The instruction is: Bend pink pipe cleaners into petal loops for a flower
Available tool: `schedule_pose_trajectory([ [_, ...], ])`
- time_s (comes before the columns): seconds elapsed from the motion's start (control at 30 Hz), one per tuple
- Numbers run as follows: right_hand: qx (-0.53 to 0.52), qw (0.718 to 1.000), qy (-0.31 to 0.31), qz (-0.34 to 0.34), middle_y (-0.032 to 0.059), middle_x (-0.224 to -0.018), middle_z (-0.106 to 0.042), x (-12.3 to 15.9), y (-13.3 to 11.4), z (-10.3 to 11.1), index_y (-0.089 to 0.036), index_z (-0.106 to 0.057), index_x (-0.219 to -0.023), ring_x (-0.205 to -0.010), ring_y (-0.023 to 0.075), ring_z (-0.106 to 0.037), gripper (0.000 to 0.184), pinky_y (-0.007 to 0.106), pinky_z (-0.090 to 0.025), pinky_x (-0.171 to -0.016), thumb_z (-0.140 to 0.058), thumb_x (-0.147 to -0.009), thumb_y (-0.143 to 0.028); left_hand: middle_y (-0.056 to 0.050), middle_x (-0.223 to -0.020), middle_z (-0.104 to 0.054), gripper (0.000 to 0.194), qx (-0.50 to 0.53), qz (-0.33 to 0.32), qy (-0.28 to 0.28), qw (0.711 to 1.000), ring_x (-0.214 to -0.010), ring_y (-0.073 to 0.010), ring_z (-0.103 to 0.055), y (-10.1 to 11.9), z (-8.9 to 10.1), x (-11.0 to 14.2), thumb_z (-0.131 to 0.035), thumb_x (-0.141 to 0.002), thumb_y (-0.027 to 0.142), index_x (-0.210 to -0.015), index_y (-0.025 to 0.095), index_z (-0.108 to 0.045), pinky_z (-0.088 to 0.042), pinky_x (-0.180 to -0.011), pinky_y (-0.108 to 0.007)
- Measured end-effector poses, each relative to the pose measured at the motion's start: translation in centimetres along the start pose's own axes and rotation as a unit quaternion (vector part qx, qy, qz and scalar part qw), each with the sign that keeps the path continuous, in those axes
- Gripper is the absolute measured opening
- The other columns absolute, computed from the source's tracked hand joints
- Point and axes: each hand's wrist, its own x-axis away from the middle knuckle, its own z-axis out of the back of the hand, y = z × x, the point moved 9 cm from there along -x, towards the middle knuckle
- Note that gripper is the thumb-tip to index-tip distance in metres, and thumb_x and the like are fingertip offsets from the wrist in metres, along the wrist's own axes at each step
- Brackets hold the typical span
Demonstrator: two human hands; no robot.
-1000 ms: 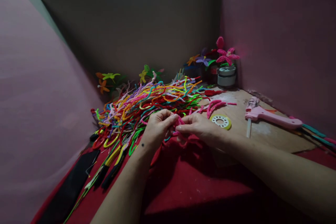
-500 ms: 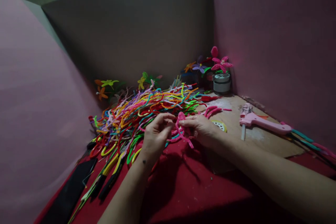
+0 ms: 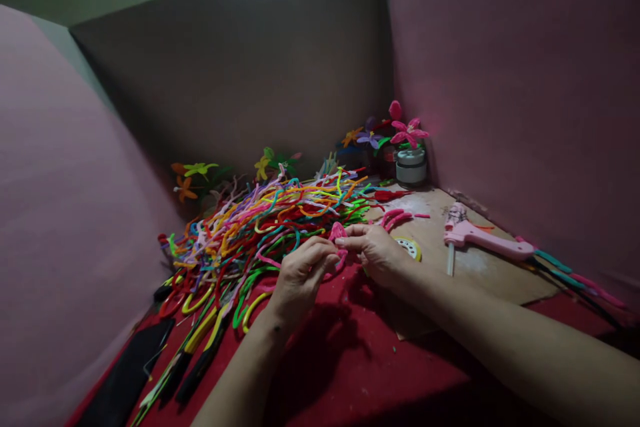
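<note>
Both my hands meet over the red cloth (image 3: 350,360) and pinch a bent pink pipe cleaner (image 3: 338,235). My left hand (image 3: 303,275) has its fingers closed on the lower part. My right hand (image 3: 376,250) grips the loop's upper right side with fingertips pressed together. Just behind my hands lies a big heap of pipe cleaners in many colours (image 3: 270,213).
A pink glue gun (image 3: 480,240) lies on a wooden board (image 3: 480,270) at the right. A yellow tape roll (image 3: 411,248) sits beside my right hand. Pipe-cleaner flowers in a small jar (image 3: 410,159) stand in the back corner. Pliers with black handles (image 3: 195,357) lie at lower left.
My hands have kept working the pink pipe cleaner, which now shows a smaller loop between the fingertips. The view has tilted up, so everything sits lower in the picture.
</note>
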Motion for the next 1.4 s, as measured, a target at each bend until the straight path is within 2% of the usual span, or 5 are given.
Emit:
schedule_pose_trajectory([
  [0.2, 0.058, 0.998, 0.004, 0.002, -0.0037, -0.049, -0.050, 0.5, -0.4, -0.2, -0.014, -0.054, -0.056, -0.041, 0.0057, -0.039, 0.018, 0.022, -0.026, -0.044, -0.070, -0.049, -0.019, -0.002, -0.072, -0.056, 0.011, -0.051, 0.038, 0.019, 0.998, -0.067, -0.0110, -0.052, 0.0, 1.2, -0.2, -0.053, -0.080, 0.021, -0.076, 0.016, -0.062, -0.040, -0.062, -0.021],
  [0.5, 0.139, 0.990, -0.001, 0.010, -0.0063, -0.040, -0.041, 0.5, -0.1, -0.1, -0.016, -0.046, -0.050, -0.036, 0.0055, -0.034, 0.016, 0.022, -0.024, -0.038, -0.061, -0.055, -0.016, -0.002, -0.070, -0.051, 0.012, -0.248, -0.052, 0.017, 0.967, -0.064, -0.0103, -0.049, 1.1, 0.6, -0.1, -0.047, -0.081, 0.016, -0.073, 0.017, -0.056, -0.040, -0.061, -0.021],
  [0.7, 0.189, 0.982, 0.009, 0.001, -0.0059, -0.039, -0.040, 0.8, -0.3, 0.0, -0.016, -0.046, -0.050, -0.034, 0.0057, -0.034, 0.014, 0.022, -0.021, -0.036, -0.058, -0.056, -0.016, -0.002, -0.070, -0.052, 0.015, -0.317, -0.070, 0.013, 0.946, -0.063, -0.0100, -0.050, 0.9, 0.0, 0.2, -0.044, -0.084, 0.018, -0.075, 0.016, -0.057, -0.040, -0.061, -0.021],
  [1.07, 0.247, 0.969, 0.033, 0.003, -0.0060, -0.040, -0.039, 0.5, 0.0, 0.8, -0.016, -0.047, -0.049, -0.036, 0.0053, -0.032, 0.014, 0.022, -0.022, -0.038, -0.060, -0.055, -0.017, -0.003, -0.068, -0.050, 0.019, -0.429, -0.107, -0.054, 0.895, -0.058, -0.0116, -0.047, 0.7, -1.9, 0.7, -0.040, -0.085, 0.016, -0.072, 0.015, -0.054, -0.037, -0.053, -0.022],
  [1.4, 0.293, 0.956, 0.026, -0.017, -0.0052, -0.032, -0.039, 0.8, 0.3, 0.6, -0.016, -0.047, -0.041, -0.029, 0.0054, -0.031, 0.019, 0.022, -0.019, -0.033, -0.057, -0.058, -0.015, -0.003, -0.071, -0.050, 0.015, -0.457, -0.091, -0.118, 0.877, -0.055, -0.0104, -0.044, 0.3, -3.0, 1.0, -0.040, -0.084, 0.015, -0.074, 0.014, -0.051, -0.036, -0.050, -0.022],
])
